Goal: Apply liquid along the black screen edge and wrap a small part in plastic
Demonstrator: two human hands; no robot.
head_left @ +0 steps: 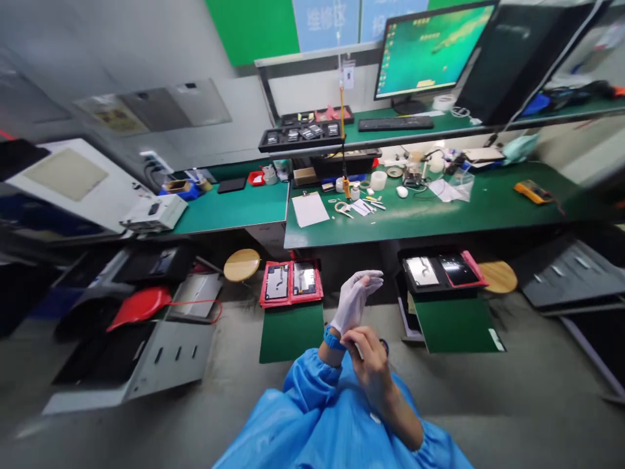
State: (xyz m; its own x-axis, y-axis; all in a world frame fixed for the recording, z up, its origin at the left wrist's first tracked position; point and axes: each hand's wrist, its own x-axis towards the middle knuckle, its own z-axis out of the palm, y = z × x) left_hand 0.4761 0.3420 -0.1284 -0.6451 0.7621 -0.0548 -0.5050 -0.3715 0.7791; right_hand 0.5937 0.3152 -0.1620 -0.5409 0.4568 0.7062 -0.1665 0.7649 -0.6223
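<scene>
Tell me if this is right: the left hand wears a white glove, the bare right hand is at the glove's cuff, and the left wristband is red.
The wristband is blue, not red, as the head view shows. The left hand wears a white glove; the bare right hand is at its cuff.

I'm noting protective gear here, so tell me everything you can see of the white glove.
The white glove looks like thin, soft fabric. It is worn on the left hand, raised in front of the green workbench, fingers extended together. A skin-toned patch shows near the thumb. Its cuff ends by a blue wristband. Fingertips of the bare right hand are at the cuff; whether they grip it is unclear.
</scene>
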